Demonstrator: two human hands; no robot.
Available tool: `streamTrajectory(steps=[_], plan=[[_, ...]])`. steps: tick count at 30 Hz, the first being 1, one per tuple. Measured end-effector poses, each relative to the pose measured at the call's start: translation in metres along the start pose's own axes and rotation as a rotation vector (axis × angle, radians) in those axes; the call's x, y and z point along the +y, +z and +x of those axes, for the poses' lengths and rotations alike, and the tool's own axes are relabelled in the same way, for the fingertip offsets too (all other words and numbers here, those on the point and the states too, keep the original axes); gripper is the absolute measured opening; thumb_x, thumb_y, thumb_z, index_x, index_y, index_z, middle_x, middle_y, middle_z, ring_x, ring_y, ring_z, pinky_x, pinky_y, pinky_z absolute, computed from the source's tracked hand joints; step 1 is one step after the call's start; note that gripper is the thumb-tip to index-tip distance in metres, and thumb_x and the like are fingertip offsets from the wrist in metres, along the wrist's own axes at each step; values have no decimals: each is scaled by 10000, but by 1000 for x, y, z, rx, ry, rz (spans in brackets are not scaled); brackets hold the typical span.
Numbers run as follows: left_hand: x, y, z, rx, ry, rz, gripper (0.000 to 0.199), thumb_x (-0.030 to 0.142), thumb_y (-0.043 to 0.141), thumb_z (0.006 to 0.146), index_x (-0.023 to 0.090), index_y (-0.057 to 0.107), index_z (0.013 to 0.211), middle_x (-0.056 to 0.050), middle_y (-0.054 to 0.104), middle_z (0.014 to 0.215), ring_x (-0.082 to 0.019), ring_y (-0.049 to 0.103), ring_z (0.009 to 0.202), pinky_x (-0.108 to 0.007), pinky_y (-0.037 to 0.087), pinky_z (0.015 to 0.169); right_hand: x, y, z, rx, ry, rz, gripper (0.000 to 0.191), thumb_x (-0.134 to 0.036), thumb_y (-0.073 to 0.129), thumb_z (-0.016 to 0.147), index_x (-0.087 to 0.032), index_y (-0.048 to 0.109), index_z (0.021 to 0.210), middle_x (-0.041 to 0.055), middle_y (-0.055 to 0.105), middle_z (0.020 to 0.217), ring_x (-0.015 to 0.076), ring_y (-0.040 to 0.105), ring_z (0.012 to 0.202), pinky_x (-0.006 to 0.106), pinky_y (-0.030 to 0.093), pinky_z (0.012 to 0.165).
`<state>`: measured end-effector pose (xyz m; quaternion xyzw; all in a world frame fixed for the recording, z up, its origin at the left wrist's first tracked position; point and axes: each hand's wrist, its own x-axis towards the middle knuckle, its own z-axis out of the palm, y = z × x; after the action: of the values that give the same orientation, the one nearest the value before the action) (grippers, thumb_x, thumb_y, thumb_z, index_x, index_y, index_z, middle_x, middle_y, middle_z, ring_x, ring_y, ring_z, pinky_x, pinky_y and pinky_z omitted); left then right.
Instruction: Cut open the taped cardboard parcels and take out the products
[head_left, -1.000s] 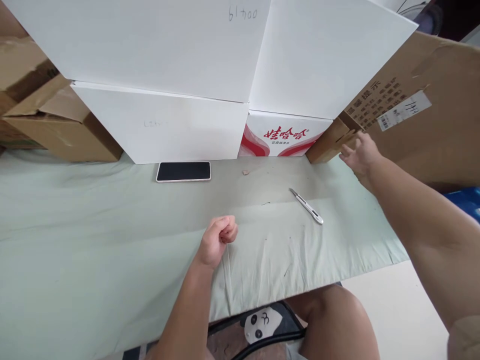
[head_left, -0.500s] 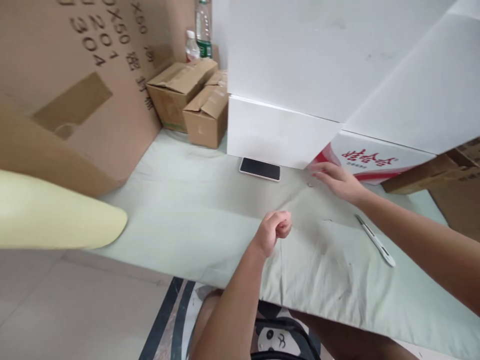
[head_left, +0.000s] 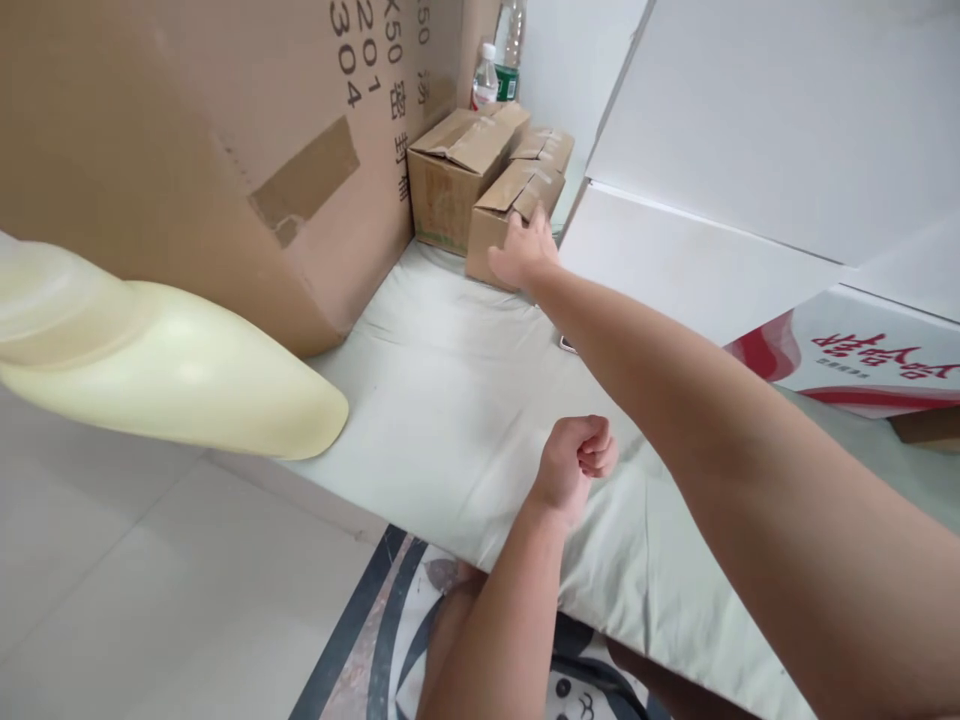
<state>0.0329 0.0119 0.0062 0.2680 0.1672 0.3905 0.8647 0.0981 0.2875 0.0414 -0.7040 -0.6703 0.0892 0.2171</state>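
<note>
My right hand reaches across to the front small cardboard box, its fingers spread over the near side and top edge of the box. The flaps on top of this box are folded down. A larger cardboard box stands against it on the left. Closer to me, my left hand is curled into a fist above the pale green cloth, and nothing shows sticking out of it. A phone lies mostly hidden behind my right forearm.
On the left stand a huge cardboard carton and a pale yellow roll jutting over the cloth's edge. Two plastic bottles, one small, are behind the small boxes. White boxes and a red-and-white carton line the back right.
My right hand has moved left from beside the red-and-white carton to the small cardboard box. The view has turned left, and the white cutter-like tool is out of sight. My left hand stays fisted.
</note>
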Motion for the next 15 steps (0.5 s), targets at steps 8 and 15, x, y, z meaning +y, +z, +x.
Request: streamTrajectory(steps=[8, 15], plan=[[2, -4, 0, 85, 133, 69, 543, 529, 608, 797, 243, 217, 552, 84, 119, 522, -77, 113, 494, -324, 87, 552, -1, -10, -23, -60, -93, -81, 817, -305, 578, 882, -17, 320, 1601, 231, 131, 1765, 427, 84, 1660, 637, 88, 1352], [7, -14, -6, 684, 567, 319, 400, 307, 422, 953, 226, 232, 611, 32, 211, 595, -138, 213, 585, -320, 206, 591, 29, -51, -174, 34, -240, -10, 672, -527, 490, 959, -184, 448, 1535, 158, 252, 1759, 361, 224, 1646, 606, 238, 1320]])
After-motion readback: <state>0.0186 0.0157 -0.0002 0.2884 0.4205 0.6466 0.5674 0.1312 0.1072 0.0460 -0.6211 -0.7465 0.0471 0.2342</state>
